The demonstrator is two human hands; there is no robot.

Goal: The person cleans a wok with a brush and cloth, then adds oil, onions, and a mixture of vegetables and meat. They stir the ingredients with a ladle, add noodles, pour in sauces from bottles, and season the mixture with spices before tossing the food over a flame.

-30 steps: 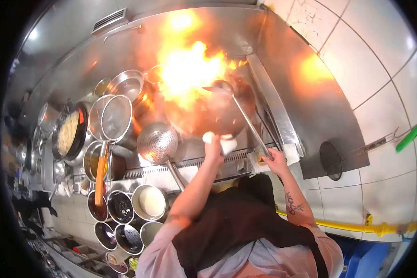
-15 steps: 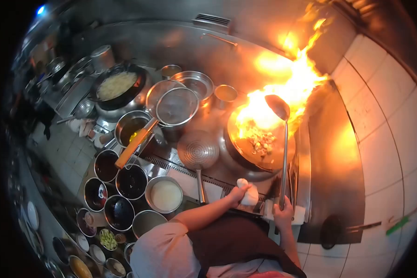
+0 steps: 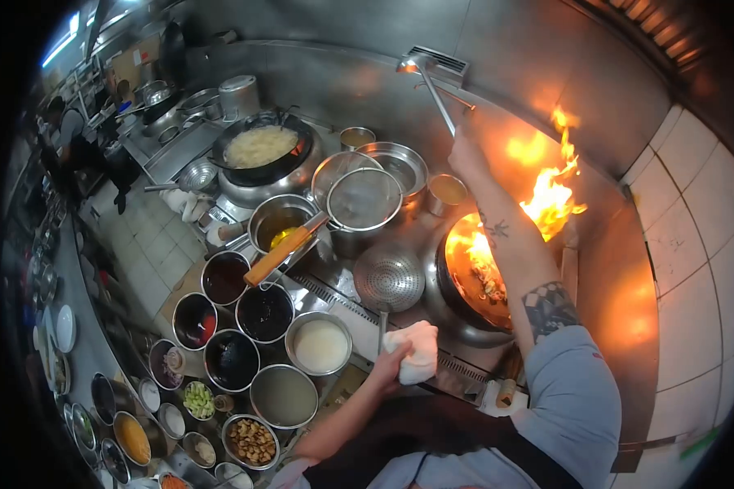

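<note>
My left hand (image 3: 389, 367) grips a folded white cloth (image 3: 418, 352) at the near edge of the stove. My right hand (image 3: 467, 153) is stretched far forward over the stove, closed round the handle of a metal ladle (image 3: 438, 104). The ladle's bowl is up by the back wall, near a thin metal pipe (image 3: 457, 96). Under my right forearm sits a wok (image 3: 457, 289) holding pieces of food, partly hidden by the arm. Flames (image 3: 553, 200) burn in the wok and rise behind it.
A perforated skimmer (image 3: 389, 279) lies left of the wok. Beyond it, a wooden-handled strainer (image 3: 365, 200) rests over pots. Several sauce and ingredient containers, including a bowl of white liquid (image 3: 318, 343), crowd the left. A second wok (image 3: 261, 147) with pale contents stands farther back.
My right hand has swung the ladle from above the wok to the back wall. The cloth in my left hand has moved left, away from the wok. The flames have shrunk and the view has shifted.
</note>
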